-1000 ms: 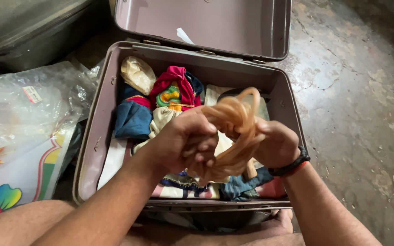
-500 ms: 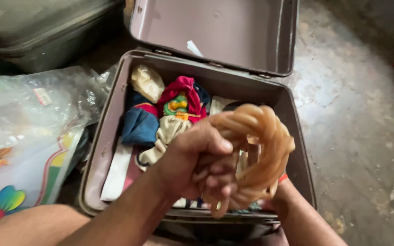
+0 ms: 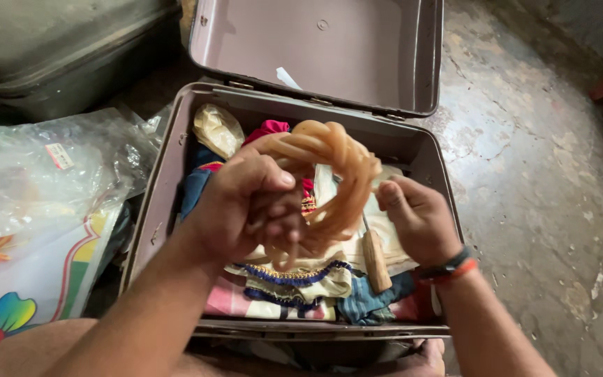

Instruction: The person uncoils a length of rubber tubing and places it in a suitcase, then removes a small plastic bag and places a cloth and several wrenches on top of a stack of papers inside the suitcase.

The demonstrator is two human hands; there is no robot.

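With my left hand (image 3: 246, 206) clenched around the coil of tan rubber tubing (image 3: 329, 174) above the open suitcase (image 3: 153, 209), I'd keep the loops stacked while my right hand (image 3: 417, 220), half-open at three o'clock, fingers its edge.

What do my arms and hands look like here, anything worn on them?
Both forearms are bare, with no sleeves in view. The right hand has a black band and a thin red-orange band at the wrist. The left hand wears nothing visible, no rings or gloves.
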